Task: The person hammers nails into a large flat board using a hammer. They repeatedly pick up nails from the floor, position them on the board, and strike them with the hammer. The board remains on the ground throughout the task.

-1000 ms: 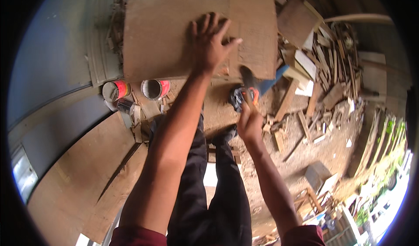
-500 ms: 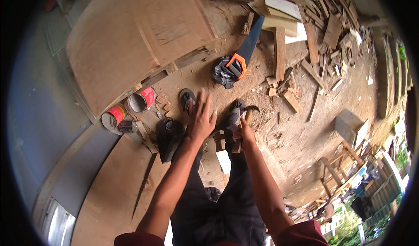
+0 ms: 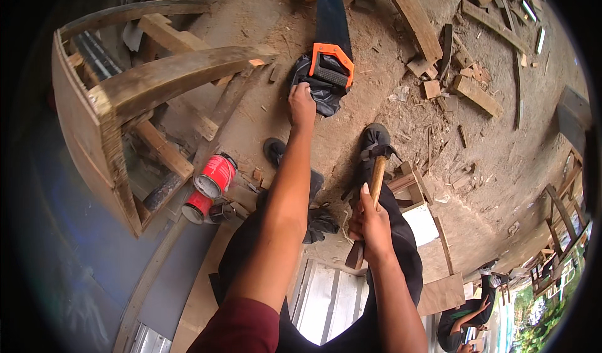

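Left hand (image 3: 302, 107): arm stretched forward, fingers bunched against the left side of the black plastic bag (image 3: 327, 101) (fingertips partly hidden; cannot tell whether they pinch the plastic).
Right hand (image 3: 371, 221): fingers wrapped round the wooden handle of the hammer (image 3: 378, 177), thumb lying along it; the hammer head points away from the body, in line with the right shoe (image 3: 374, 135).
Bag: on the dirt floor, ahead of the feet, crumpled, partly covered by a saw.
Saw (image 3: 332, 27): orange-and-black handle over the bag, dark blade running away from the person.
Step in hand: looks like a reach into or onto the bag, the hammer held aside meanwhile.
Next move: probably calls for a sure hold on the plastic, or for fingers working in past the saw handle; the saw could slide if the bag is tugged.
Left side: wooden frame (image 3: 182, 80) with open ribs, red tins (image 3: 216, 176) near its lower end.
Right side: wood offcuts (image 3: 475, 96) scattered over the dirt.
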{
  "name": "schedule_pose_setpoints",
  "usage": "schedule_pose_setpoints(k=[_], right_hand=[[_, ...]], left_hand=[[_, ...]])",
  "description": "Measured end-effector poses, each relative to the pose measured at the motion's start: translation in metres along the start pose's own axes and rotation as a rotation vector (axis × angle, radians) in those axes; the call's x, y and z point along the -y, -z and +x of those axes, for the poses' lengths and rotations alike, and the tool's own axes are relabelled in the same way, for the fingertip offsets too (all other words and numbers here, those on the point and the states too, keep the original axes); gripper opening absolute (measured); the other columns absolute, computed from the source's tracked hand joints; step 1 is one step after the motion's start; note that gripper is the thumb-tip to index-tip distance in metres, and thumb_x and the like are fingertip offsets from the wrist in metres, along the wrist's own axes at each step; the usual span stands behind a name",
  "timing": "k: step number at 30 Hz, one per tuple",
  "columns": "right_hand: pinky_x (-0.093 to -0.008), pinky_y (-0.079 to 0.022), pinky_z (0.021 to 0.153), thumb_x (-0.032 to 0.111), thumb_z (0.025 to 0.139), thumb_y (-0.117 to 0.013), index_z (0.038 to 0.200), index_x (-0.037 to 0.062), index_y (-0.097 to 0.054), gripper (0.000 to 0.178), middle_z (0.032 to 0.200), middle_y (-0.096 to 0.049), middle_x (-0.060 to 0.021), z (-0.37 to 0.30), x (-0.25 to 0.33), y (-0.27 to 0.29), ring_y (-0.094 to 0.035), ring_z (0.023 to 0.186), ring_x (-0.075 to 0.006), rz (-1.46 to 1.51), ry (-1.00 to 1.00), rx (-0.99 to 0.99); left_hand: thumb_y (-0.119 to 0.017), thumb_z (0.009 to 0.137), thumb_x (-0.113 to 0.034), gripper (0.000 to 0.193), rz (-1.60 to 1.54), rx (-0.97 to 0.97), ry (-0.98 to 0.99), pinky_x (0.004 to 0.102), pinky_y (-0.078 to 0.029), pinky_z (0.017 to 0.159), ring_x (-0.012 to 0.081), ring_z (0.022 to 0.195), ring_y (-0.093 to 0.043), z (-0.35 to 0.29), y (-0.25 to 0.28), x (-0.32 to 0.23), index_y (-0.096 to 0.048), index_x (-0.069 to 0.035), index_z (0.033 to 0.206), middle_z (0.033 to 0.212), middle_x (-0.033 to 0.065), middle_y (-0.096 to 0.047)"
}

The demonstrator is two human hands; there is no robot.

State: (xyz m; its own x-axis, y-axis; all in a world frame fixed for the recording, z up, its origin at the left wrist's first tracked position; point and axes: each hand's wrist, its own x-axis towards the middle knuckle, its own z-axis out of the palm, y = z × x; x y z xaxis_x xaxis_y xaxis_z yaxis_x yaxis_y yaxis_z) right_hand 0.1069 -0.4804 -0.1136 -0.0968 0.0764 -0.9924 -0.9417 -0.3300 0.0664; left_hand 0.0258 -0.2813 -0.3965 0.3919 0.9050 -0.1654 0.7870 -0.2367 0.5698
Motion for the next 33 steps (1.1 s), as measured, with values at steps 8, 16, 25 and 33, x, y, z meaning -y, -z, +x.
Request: schedule_pose_setpoints(k=[8, 16, 25, 33], right_hand=[[-0.0245, -0.025, 0.042, 0.044, 0.1, -0.06, 0.08, 0.016, -0.037, 0.042, 0.062, -0.033, 0.0051, 0.004, -0.004, 0.013, -0.03, 0.046, -0.006, 0.124, -0.118, 0.008], [-0.0239, -0.023, 0.041, 0.042, 0.099, -0.064, 0.081, 0.0171, -0.035, 0.041, 0.059, -0.032, 0.0071, 0.002, -0.011, -0.008, -0.029, 0.044, -0.0047, 0.109, -0.126, 0.061], [-0.0225, -0.02, 0.041, 0.043, 0.098, -0.065, 0.077, 0.0172, -0.038, 0.042, 0.061, -0.03, 0.0069, -0.003, -0.018, -0.04, -0.027, 0.045, -0.0043, 0.075, -0.123, 0.078], [-0.022, -0.019, 0.041, 0.044, 0.099, -0.063, 0.079, 0.0172, -0.04, 0.04, 0.062, -0.029, 0.0068, -0.001, -0.016, -0.039, -0.026, 0.047, -0.0043, 0.059, -0.055, 0.033]], left_hand=[[-0.07, 0.08, -0.002, 0.019, 0.066, 0.024, 0.181, 0.0487, -0.051, 0.077, 0.0421, 0.084, -0.066, 0.022, -0.032, 0.022, -0.063, 0.002, 0.097, 0.083, 0.0222, -0.067], [-0.066, 0.079, 0.001, 0.01, 0.037, 0.054, 0.087, 0.0472, -0.05, 0.081, 0.0414, 0.088, -0.061, 0.022, -0.027, 0.022, -0.061, 0.004, 0.087, 0.084, 0.0204, -0.061], [-0.069, 0.077, -0.002, 0.01, 0.112, 0.15, 0.039, 0.048, -0.051, 0.08, 0.0405, 0.089, -0.064, 0.031, -0.033, 0.041, -0.064, 0.004, 0.084, 0.089, 0.0221, -0.065], [-0.067, 0.083, -0.009, 0.013, 0.144, 0.217, 0.09, 0.0492, -0.051, 0.081, 0.0411, 0.09, -0.065, 0.042, -0.027, 0.048, -0.064, 0.003, 0.085, 0.088, 0.023, -0.067]])
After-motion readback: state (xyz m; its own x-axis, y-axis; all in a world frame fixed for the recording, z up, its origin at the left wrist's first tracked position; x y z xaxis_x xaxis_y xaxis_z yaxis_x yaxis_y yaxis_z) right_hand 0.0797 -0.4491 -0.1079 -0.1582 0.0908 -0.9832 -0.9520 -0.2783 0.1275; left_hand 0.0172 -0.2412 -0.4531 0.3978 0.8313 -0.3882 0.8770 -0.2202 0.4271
